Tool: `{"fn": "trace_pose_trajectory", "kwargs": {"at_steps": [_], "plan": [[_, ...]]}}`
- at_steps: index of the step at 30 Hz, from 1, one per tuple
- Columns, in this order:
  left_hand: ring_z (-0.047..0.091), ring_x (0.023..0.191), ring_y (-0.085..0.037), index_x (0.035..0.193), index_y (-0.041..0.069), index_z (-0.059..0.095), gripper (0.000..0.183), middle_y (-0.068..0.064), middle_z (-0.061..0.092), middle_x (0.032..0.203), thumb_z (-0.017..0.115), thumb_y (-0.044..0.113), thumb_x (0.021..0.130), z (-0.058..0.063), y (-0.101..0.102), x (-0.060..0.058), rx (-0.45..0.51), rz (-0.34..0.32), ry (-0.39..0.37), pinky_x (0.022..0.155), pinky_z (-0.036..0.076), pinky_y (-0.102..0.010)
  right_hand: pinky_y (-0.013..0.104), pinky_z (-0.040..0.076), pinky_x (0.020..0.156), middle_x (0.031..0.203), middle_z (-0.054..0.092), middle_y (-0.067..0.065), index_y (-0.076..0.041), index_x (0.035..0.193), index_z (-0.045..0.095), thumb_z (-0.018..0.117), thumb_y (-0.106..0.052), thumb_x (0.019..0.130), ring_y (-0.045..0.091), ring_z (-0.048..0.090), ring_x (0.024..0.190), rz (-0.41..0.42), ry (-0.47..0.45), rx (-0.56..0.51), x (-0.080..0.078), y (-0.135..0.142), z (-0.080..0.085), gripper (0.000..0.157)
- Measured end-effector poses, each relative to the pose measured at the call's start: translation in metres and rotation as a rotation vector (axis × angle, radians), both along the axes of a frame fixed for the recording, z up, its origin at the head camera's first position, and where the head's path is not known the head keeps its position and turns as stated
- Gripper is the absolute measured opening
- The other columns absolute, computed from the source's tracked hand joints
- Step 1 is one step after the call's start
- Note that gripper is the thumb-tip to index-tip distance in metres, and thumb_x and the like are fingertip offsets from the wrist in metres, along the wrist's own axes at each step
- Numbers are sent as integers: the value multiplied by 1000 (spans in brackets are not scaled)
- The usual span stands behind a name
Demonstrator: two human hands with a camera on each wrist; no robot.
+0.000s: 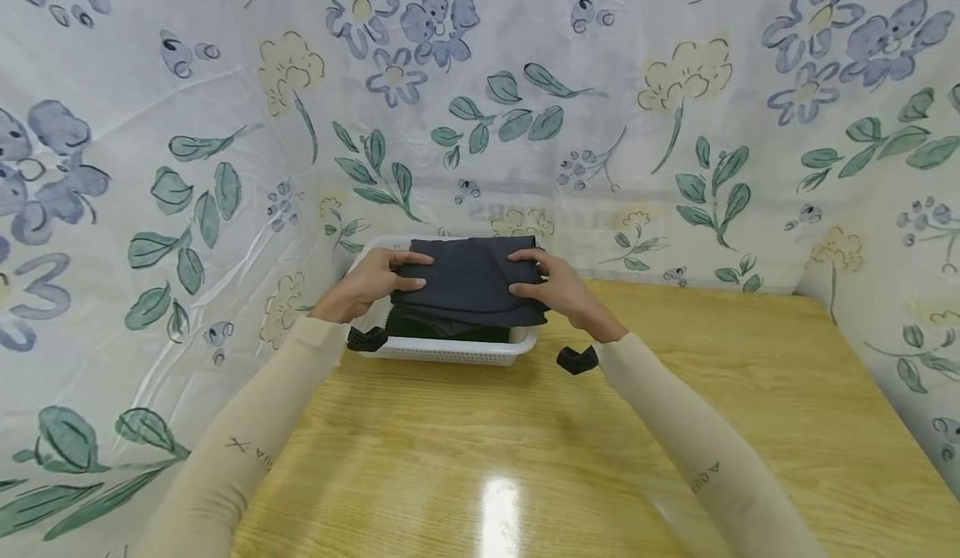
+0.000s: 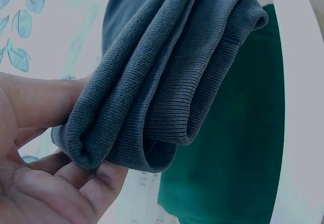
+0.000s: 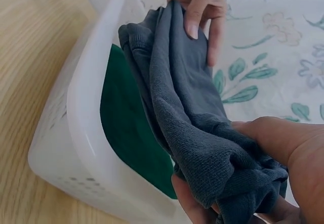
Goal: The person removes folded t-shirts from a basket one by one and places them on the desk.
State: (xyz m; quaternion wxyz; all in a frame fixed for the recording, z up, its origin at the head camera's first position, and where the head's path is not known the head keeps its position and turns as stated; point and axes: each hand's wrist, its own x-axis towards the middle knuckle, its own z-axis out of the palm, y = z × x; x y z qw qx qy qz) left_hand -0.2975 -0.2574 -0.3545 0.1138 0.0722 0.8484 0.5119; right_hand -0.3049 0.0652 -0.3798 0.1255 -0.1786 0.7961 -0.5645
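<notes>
Both hands hold a folded dark grey-blue garment (image 1: 472, 274) over a white plastic basket (image 1: 442, 351). My left hand (image 1: 371, 281) grips its left end, thumb on one face and fingers curled under, as the left wrist view shows. At the opposite end my right hand (image 1: 558, 287) pinches the folded layers between thumb and fingers. Ribbed, stacked folds (image 2: 136, 82) show up close in the left wrist view. Beneath the garment, a dark green cloth (image 3: 129, 118) lies inside the basket. The kind of garment is hidden by the folding.
The basket stands on a light wood-grain table (image 1: 675, 424), near its back left, close to a floral-print sheet (image 1: 480, 124) that hangs behind and at the sides. Black wrist mounts (image 1: 576, 361) stick out below the sleeves.
</notes>
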Motion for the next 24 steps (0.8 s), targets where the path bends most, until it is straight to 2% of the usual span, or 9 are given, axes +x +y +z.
{"fn": "trace_pose_trajectory", "kwargs": {"at_steps": [6, 12, 18, 24], "plan": [[39, 130, -29, 130, 15, 60, 45, -9, 36, 148, 71, 12, 87, 1, 11, -2, -18, -10, 38, 101, 40, -45, 41, 51, 87, 143, 40, 8, -33, 128, 56, 72, -21, 87, 26, 50, 121, -7, -9, 1, 2, 13, 4, 45], [41, 130, -26, 129, 17, 61, 45, -8, 40, 146, 72, 12, 86, 4, 23, -2, -2, 3, 40, 99, 42, -43, 43, 50, 88, 146, 36, 8, -33, 129, 55, 72, -22, 87, 28, 45, 127, -18, 10, 12, 3, 25, 6, 46], [40, 131, -26, 130, 17, 60, 45, -8, 39, 146, 71, 13, 87, 7, 35, 0, -9, -20, 38, 99, 42, -43, 43, 51, 87, 144, 38, 12, -32, 131, 54, 72, -23, 87, 29, 49, 122, -22, 2, 3, 4, 38, 6, 49], [40, 131, -25, 128, 20, 62, 44, -6, 40, 146, 73, 15, 85, 6, 47, -3, -7, -13, 29, 100, 41, -43, 43, 51, 87, 144, 38, 14, -32, 132, 54, 72, -23, 87, 30, 50, 120, -28, 1, -3, 5, 51, 8, 49]]}}
